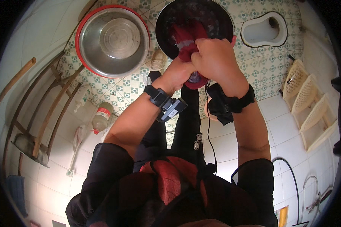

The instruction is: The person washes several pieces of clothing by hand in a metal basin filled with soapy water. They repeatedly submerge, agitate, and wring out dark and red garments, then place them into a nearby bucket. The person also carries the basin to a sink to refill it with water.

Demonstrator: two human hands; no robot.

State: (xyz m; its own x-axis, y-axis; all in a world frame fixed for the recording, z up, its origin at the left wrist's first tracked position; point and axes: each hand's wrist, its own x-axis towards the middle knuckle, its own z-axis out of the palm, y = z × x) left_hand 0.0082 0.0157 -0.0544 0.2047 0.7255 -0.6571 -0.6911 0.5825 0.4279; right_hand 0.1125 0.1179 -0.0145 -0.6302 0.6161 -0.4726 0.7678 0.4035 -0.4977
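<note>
Both hands are closed on a wet dark red cloth (187,52), at the near side of a round black basin (166,42). My left hand (177,72) grips it from the left, and my right hand (216,59) presses against it from the right. One part of the cloth hangs forward into the basin, over what looks like sudsy water. Another end, with a greyish patch, sticks out below my hands. Each wrist wears a black strap with a device.
A metal basin (142,54) with a red rim beside it stands at the left. Beyond, at the right, a squat toilet (254,32) is set in the tiled floor. A plastic bottle (102,115), wooden-framed furniture (45,122) and a cream plastic rack (309,105) are by the walls.
</note>
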